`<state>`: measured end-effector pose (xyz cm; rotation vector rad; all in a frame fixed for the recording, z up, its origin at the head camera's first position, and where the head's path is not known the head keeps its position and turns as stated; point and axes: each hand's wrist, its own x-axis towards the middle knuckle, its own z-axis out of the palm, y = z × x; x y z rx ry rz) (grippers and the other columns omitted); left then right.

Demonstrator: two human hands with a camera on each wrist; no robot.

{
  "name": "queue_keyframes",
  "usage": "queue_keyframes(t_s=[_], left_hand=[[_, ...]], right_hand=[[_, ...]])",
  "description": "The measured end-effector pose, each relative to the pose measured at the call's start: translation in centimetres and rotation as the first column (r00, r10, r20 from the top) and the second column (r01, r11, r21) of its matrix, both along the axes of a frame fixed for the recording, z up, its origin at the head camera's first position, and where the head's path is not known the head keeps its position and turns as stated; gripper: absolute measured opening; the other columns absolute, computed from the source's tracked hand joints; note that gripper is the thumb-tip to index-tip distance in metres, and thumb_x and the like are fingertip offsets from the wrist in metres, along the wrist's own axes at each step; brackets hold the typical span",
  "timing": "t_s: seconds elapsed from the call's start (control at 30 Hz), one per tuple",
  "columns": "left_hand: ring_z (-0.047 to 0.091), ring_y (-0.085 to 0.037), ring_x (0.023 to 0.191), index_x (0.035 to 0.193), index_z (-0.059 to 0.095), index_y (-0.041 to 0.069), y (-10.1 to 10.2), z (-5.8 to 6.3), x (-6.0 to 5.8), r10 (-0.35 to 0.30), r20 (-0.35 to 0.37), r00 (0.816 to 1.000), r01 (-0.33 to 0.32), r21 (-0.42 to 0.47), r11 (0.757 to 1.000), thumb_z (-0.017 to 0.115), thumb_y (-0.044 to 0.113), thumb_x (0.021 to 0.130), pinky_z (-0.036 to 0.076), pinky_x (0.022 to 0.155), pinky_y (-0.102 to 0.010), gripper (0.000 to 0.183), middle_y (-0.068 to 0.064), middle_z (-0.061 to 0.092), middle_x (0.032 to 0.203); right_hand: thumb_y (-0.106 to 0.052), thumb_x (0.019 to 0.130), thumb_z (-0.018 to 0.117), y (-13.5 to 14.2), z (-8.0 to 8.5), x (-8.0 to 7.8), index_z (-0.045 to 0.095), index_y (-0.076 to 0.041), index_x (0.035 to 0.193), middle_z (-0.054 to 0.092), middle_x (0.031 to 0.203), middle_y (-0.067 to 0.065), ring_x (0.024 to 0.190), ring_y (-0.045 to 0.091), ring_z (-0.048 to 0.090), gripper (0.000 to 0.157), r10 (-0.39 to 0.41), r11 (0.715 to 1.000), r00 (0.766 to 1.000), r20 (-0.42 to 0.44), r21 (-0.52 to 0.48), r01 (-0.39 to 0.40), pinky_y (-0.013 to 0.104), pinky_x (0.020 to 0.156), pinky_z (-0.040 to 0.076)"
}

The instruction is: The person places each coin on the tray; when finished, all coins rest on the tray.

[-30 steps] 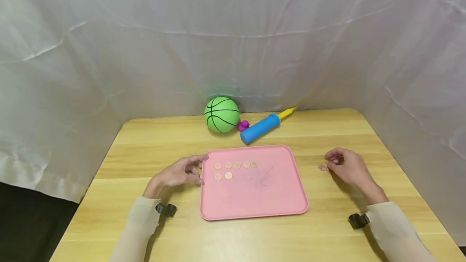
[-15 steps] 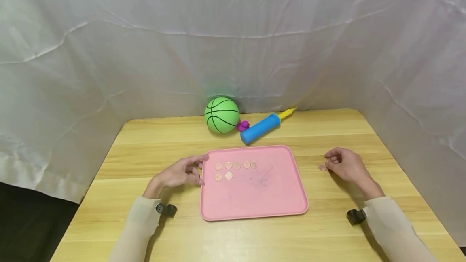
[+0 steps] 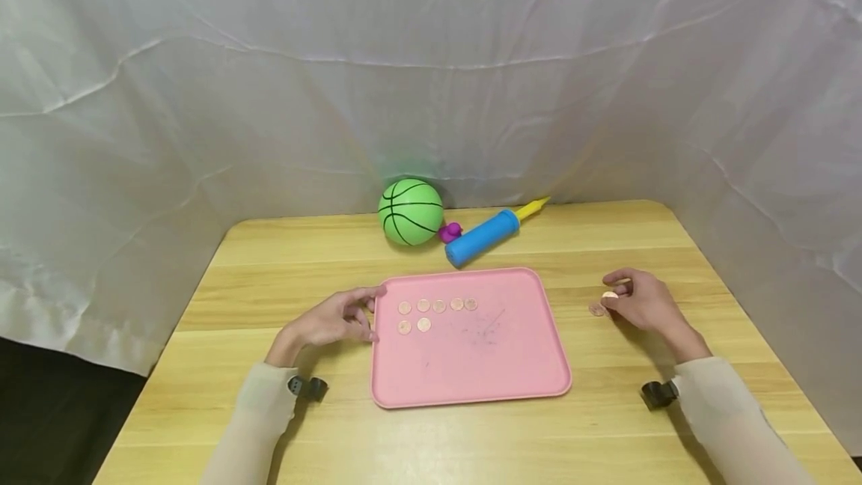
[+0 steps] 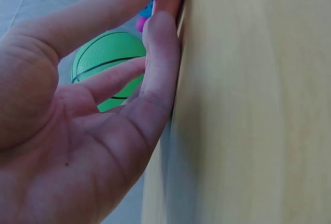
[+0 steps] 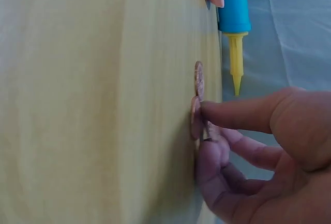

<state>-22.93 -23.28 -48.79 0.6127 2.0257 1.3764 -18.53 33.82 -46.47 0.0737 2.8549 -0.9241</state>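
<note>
A pink tray lies on the wooden table, with a row of several copper coins at its back left. Two more coins form a second row in front. My left hand touches the tray's left rim with fingertips and thumb; in the left wrist view the fingers lie along the edge. Right of the tray, my right hand pinches a coin between thumb and finger. Under that hand lie loose coins; in the right wrist view, one coin shows beyond the thumb.
Behind the tray sit a green ball with black lines, a small purple rubber duck and a blue hand pump with a yellow nozzle. Pale cloth hangs around the back and sides of the table.
The coin in my right hand has come up off the table and now shows bright between thumb and finger. My left hand and the tray keep their places.
</note>
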Motion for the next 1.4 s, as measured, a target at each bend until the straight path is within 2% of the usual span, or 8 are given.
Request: queue_keyframes(t_s=[0.23, 0.37, 0.47, 0.7, 0.93, 1.13, 1.23, 1.4], left_hand=[[0.069, -0.013, 0.092, 0.169, 0.029, -0.005, 0.0, 0.1, -0.1, -0.005, -0.002, 1.000, 0.005, 0.004, 1.000, 0.074, -0.008, 0.092, 0.062, 0.085, -0.020, 0.090, -0.030, 0.052, 0.136], [0.069, -0.013, 0.092, 0.169, 0.029, -0.005, 0.0, 0.1, -0.1, -0.005, -0.006, 1.000, 0.005, 0.003, 1.000, 0.075, -0.007, 0.092, 0.062, 0.085, -0.021, 0.090, -0.030, 0.051, 0.136], [0.070, -0.014, 0.093, 0.169, 0.030, -0.005, 0.0, 0.2, -0.1, -0.003, -0.008, 1.000, 0.003, 0.000, 1.000, 0.075, -0.006, 0.092, 0.062, 0.086, -0.021, 0.090, -0.029, 0.052, 0.136], [0.071, -0.014, 0.093, 0.169, 0.030, -0.006, 0.0, 0.0, 0.0, -0.007, -0.006, 1.000, 0.007, 0.005, 1.000, 0.074, -0.008, 0.092, 0.063, 0.086, -0.021, 0.088, -0.029, 0.052, 0.135], [0.071, -0.013, 0.093, 0.169, 0.030, -0.006, 0.0, -0.1, 0.1, -0.006, -0.010, 1.000, 0.006, 0.003, 1.000, 0.074, -0.008, 0.092, 0.062, 0.086, -0.020, 0.089, -0.029, 0.051, 0.135], [0.071, -0.013, 0.092, 0.169, 0.030, -0.006, 0.0, 0.0, 0.2, -0.005, -0.010, 1.000, 0.005, 0.001, 1.000, 0.074, -0.008, 0.092, 0.062, 0.086, -0.020, 0.089, -0.029, 0.051, 0.135], [0.071, -0.013, 0.093, 0.169, 0.030, -0.005, 0.0, 0.1, 0.2, -0.004, -0.010, 1.000, 0.004, -0.001, 1.000, 0.075, -0.008, 0.092, 0.062, 0.086, -0.020, 0.089, -0.028, 0.052, 0.135], [0.070, -0.012, 0.092, 0.169, 0.031, -0.005, 0.1, 0.2, 0.2, -0.004, -0.013, 1.000, 0.004, -0.003, 1.000, 0.075, -0.007, 0.092, 0.062, 0.085, -0.020, 0.089, -0.027, 0.052, 0.134]], right_hand=[[-0.020, 0.105, 0.073, 0.9, -0.2, -0.2, 0.066, 0.006, 0.139, 0.083, 0.113, 0.017, 0.091, 0.013, 0.077, 0.044, -0.039, 0.988, 0.999, 0.014, -0.149, 0.040, 0.029, 0.085, 0.060], [-0.015, 0.106, 0.071, 0.8, 0.2, -0.4, 0.055, 0.014, 0.147, 0.084, 0.113, 0.015, 0.085, 0.009, 0.078, 0.053, -0.046, 0.932, 0.997, 0.061, -0.357, 0.065, 0.025, 0.077, 0.065], [-0.015, 0.107, 0.071, 0.4, 0.6, -0.6, 0.051, 0.015, 0.151, 0.084, 0.113, 0.011, 0.084, 0.009, 0.078, 0.057, -0.043, 0.895, 0.995, 0.089, -0.439, 0.078, 0.027, 0.075, 0.067], [-0.016, 0.107, 0.071, -1.6, 1.7, -0.5, 0.049, 0.013, 0.152, 0.084, 0.110, 0.007, 0.086, 0.013, 0.080, 0.058, -0.019, 0.864, 0.993, 0.117, -0.498, 0.075, 0.028, 0.075, 0.067], [-0.021, 0.107, 0.071, -3.8, 2.1, -0.4, 0.054, 0.006, 0.151, 0.081, 0.098, 0.002, 0.076, 0.011, 0.069, 0.055, -0.003, 0.889, 0.990, 0.141, -0.452, 0.067, 0.026, 0.061, 0.057], [-0.019, 0.105, 0.073, -6.2, 2.1, -0.7, 0.058, 0.008, 0.147, 0.082, 0.103, 0.008, 0.087, 0.007, 0.074, 0.052, 0.042, 0.894, 0.992, 0.117, -0.447, 0.015, 0.027, 0.077, 0.067], [-0.015, 0.105, 0.072, -7.3, 2.2, -0.7, 0.058, 0.010, 0.145, 0.082, 0.108, 0.013, 0.092, 0.009, 0.078, 0.049, 0.068, 0.877, 0.992, 0.110, -0.481, -0.006, 0.031, 0.086, 0.069], [-0.014, 0.104, 0.073, -9.1, 2.3, -0.7, 0.059, 0.010, 0.144, 0.082, 0.108, 0.015, 0.093, 0.012, 0.079, 0.049, 0.100, 0.863, 0.989, 0.107, -0.505, -0.032, 0.034, 0.087, 0.070]])
